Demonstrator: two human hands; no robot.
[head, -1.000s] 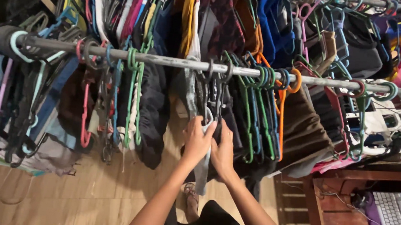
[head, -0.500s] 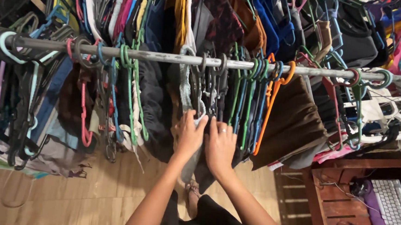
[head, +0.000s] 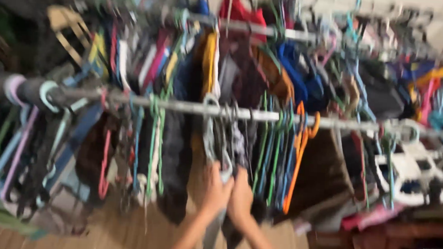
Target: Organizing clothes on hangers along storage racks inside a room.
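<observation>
I am closing both my left hand (head: 215, 190) and right hand (head: 241, 197) on a grey garment (head: 222, 166) already hanging from the metal rail (head: 181, 106); straightening is unfinished.

Heavy motion blur throughout, dim warm indoor light, soft shadows

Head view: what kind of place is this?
Likely a home clothes-storage or laundry corner: a grey metal rail crowded with coloured plastic hangers and hanging garments, above a light wooden floor. The frame is blurred.
</observation>
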